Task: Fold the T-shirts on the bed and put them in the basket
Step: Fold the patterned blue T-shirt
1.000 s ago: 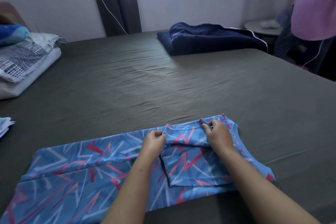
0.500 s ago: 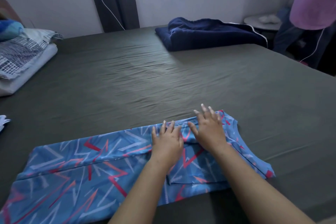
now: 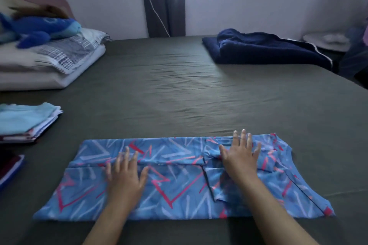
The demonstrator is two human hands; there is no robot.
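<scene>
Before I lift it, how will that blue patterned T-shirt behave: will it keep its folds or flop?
The blue patterned T-shirt will probably flop: it lies thin and flat, creasing under the left hand and right hand. Its fabric looks smooth, so it may slide on the bed sheet. The folded sleeve layers will likely fall open unless supported from beneath.

Blue T-shirt (image 3: pixel 179 183) with red and white zigzag print, laid flat across near edge of grey bed (image 3: pixel 179 89), long sides folded inward, sleeve tucked over
</scene>
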